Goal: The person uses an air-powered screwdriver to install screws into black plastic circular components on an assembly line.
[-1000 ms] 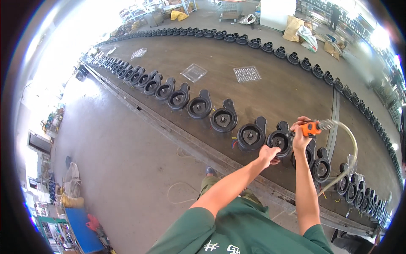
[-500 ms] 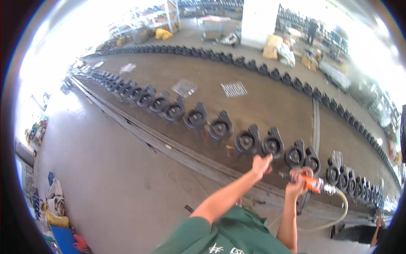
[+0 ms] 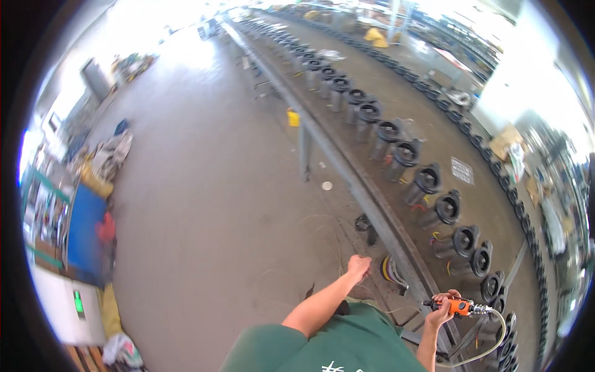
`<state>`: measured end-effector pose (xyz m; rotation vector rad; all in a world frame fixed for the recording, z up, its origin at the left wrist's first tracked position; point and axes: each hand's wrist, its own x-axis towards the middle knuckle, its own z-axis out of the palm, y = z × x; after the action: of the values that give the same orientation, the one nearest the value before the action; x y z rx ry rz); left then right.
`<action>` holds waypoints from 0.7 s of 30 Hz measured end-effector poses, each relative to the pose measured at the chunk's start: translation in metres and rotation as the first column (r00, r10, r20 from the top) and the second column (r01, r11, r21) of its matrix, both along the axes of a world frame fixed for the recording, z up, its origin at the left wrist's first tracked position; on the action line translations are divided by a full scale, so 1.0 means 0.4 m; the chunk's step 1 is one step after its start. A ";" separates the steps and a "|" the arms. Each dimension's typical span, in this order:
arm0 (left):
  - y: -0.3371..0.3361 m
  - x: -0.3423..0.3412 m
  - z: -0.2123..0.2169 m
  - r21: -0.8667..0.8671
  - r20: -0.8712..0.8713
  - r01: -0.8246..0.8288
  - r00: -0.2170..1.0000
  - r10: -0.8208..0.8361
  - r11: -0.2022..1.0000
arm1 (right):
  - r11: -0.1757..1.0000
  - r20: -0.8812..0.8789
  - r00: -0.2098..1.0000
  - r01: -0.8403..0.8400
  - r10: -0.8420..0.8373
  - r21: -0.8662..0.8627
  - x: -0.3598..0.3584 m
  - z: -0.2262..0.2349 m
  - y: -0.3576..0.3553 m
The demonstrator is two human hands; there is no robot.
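In my right hand is an orange air screwdriver, its pale hose curving down from the metal end. That hand is over the bench edge, beside the row of dark cylindrical motor housings. The nearest housings, such as one with a round open top, stand just beyond the tool. My left hand is held off the bench, over the floor. Its fingers are curled closed, and whatever they may hold is hidden. Next to it, below the rail, is a coil of yellow and dark rings.
A metal rail runs along the bench's near edge. A second row of black parts lines the far side. A white grid tray lies between the rows. A blue board and heaped cloths stand at the left.
My view has swung left along the bench. My left hand has come away from a housing and is now over the floor. My right hand still holds the screwdriver.
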<state>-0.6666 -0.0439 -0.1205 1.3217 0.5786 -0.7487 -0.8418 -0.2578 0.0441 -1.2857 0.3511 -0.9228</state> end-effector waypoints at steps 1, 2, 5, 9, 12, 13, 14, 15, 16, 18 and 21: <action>0.064 0.008 -0.016 0.000 -0.032 -0.114 0.993 0.114 0.993 | 0.998 0.002 0.998 -0.059 0.059 0.008 0.025 0.005 0.032; 0.129 0.017 -0.032 0.003 -0.033 -0.193 0.981 0.193 0.981 | 0.995 -0.026 0.995 -0.101 0.101 -0.006 0.047 0.016 0.062; 0.308 -0.008 -0.033 0.076 -0.031 -0.343 0.938 0.346 0.936 | 0.962 -0.025 0.962 -0.270 0.271 0.023 0.106 0.015 0.132; 0.550 -0.111 -0.092 0.131 -0.069 -0.540 0.832 0.551 0.831 | 0.887 -0.087 0.884 -0.454 0.460 0.084 0.185 -0.017 0.264; 0.701 -0.252 -0.142 0.284 -0.062 -0.600 0.766 0.639 0.747 | 0.790 -0.081 0.794 -0.580 0.603 0.198 0.236 -0.044 0.356; 0.756 -0.305 -0.176 0.374 -0.042 -0.571 0.776 0.629 0.730 | 0.743 -0.077 0.754 -0.617 0.653 0.260 0.257 -0.052 0.390; 0.807 -0.361 -0.197 0.465 -0.032 -0.529 0.791 0.611 0.710 | 0.722 -0.078 0.738 -0.624 0.670 0.298 0.274 -0.051 0.429; 0.847 -0.427 -0.193 0.557 0.020 -0.539 0.770 0.638 0.632 | 0.691 -0.096 0.713 -0.626 0.695 0.361 0.315 -0.083 0.440; 0.884 -0.519 -0.196 0.644 0.065 -0.547 0.736 0.674 0.535 | 0.639 -0.099 0.681 -0.614 0.726 0.464 0.353 -0.090 0.493; 0.932 -0.670 -0.209 0.699 0.046 -0.520 0.718 0.694 0.492 | 0.534 -0.115 0.629 -0.532 0.769 0.657 0.405 -0.100 0.539; 0.930 -0.975 -0.213 0.748 -0.051 -0.475 0.655 0.754 0.464 | 0.438 -0.109 0.587 -0.454 0.802 0.776 0.430 -0.120 0.619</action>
<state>-1.0568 0.3280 -0.2057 1.4542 1.7112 -0.1112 -0.6698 -0.0104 -0.0039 -0.7817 0.4582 0.2599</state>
